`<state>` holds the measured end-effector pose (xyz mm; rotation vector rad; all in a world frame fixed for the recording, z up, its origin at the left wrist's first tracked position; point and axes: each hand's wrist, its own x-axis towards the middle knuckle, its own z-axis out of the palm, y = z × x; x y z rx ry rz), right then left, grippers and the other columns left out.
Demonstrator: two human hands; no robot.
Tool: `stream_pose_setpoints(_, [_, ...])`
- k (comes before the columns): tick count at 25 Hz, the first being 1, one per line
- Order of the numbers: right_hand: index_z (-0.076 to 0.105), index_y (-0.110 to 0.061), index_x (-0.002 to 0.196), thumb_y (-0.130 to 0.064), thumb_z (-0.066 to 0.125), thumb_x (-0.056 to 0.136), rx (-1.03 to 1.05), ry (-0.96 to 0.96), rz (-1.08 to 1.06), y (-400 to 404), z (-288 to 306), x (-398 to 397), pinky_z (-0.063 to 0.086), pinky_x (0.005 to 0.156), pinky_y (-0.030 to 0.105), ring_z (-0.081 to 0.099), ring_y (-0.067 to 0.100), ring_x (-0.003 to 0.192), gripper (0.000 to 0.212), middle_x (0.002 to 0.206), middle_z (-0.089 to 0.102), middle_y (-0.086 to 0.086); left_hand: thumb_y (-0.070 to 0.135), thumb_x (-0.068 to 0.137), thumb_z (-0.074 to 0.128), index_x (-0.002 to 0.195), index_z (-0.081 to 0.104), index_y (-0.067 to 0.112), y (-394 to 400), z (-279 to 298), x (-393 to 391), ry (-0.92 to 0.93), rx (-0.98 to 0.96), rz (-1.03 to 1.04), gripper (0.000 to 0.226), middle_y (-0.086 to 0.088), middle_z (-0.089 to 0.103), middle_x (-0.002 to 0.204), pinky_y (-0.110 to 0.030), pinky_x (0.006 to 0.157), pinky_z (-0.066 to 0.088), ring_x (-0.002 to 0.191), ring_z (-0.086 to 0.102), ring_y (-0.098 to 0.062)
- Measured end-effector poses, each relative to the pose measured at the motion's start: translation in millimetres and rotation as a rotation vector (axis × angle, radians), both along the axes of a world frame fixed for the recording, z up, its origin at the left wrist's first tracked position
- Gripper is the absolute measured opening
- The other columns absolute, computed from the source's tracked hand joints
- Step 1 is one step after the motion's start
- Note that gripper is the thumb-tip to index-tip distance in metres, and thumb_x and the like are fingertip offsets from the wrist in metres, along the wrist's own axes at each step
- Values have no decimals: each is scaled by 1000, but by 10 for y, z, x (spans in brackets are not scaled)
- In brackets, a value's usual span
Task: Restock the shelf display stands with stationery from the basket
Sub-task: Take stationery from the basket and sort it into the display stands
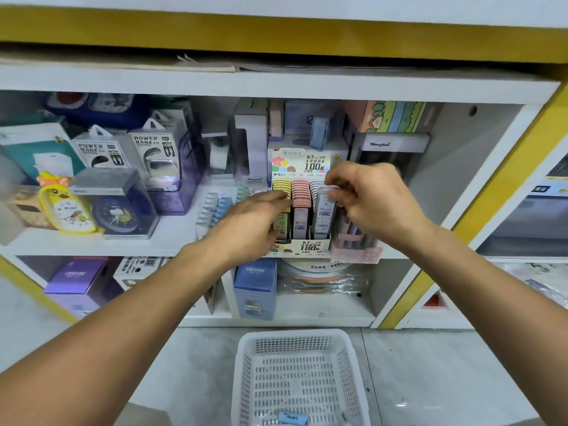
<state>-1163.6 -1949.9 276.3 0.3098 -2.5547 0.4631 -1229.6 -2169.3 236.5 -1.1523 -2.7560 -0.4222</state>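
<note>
The right hand pinches a white lead-refill case over the right column of the display stand on the shelf. The left hand, fingers extended, touches the yellow column. The basket sits on the floor below.

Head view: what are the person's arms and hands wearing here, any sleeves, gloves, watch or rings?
Nothing visible. Both forearms are bare from the frame's bottom edge to the wrists, with no sleeves showing. The left hand and right hand are ungloved, and no watch, bracelet or ring shows on the parts in view.
</note>
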Motion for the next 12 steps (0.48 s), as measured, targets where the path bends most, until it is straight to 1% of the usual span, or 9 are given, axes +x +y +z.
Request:
stream_pose_setpoints(2, [65,-13,99,-12,69,90,46,-13,-12,14,-13,-2,56,68,42,67,32,79,10,84,72,8,15,87,64,150,38,22,-15,1,3,-9,-19,-2,68,3,32,159,-33,115,30,143,33,-18])
stream_pose_setpoints(5, [64,-10,91,-10,66,89,124,-81,-9,-50,-67,31,53,66,42,64,35,77,3,81,69,9,17,88,63,151,36,22,-3,-1,3,-15,-34,-1,69,3,29,160,-37,116,31,145,30,-17])
stream_pose_setpoints(7, [67,-9,86,-6,64,87,266,-107,-17,-98,-104,39,52,66,40,62,31,84,5,88,65,5,15,88,62,151,35,21,5,6,-2,-16,-58,-2,68,2,29,160,-38,117,31,146,29,-18])
stream_pose_setpoints(9, [71,-8,94,-7,62,89,417,-126,-64,-128,-135,53,52,69,37,57,27,97,10,99,58,2,12,87,61,150,37,19,16,38,19,-21,-81,-1,67,1,31,159,-38,116,31,145,30,-20])
stream_pose_setpoints(11, [71,-7,103,-10,59,93,448,-103,-81,-146,-114,96,53,72,38,54,26,99,15,103,53,3,6,84,59,145,44,15,20,85,87,4,-59,-16,64,-3,41,152,-39,112,37,140,37,-23])
stream_pose_setpoints(12, [72,-6,105,-10,57,94,444,-78,-63,-173,-92,133,54,72,40,55,27,98,18,103,53,5,3,82,58,140,49,13,25,109,136,38,-23,-29,60,-5,48,144,-41,108,41,133,43,-25])
